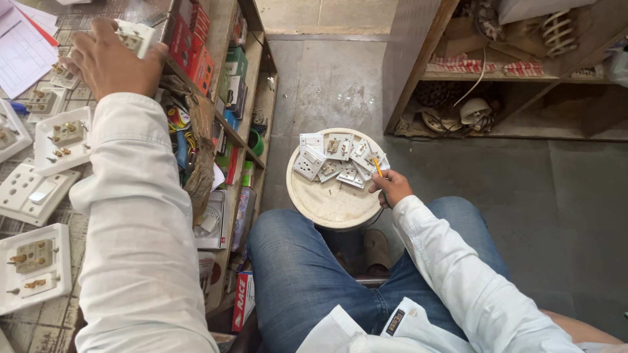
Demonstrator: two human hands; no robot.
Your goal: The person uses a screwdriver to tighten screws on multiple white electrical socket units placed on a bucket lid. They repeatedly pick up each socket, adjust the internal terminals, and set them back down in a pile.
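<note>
While left hand [108,59] fingers clasp a white socket plate [134,36], right-hand [390,187] fingers around an upright, tip-up screwdriver [377,167].

Seated person handling white socket plates at a worktop and a round lid.

The left hand [108,59] is closed around a white socket plate [136,36] above the worktop [46,327], where further switch plates [36,261] are laid face down and face up. The right hand [390,187] is seen gripping an orange-handled screwdriver [377,166] at the rim of a cream round lid [327,202] carrying a cluster of socket modules [337,160]. Boxed stock is noted on the shelf [229,72] between.
</note>
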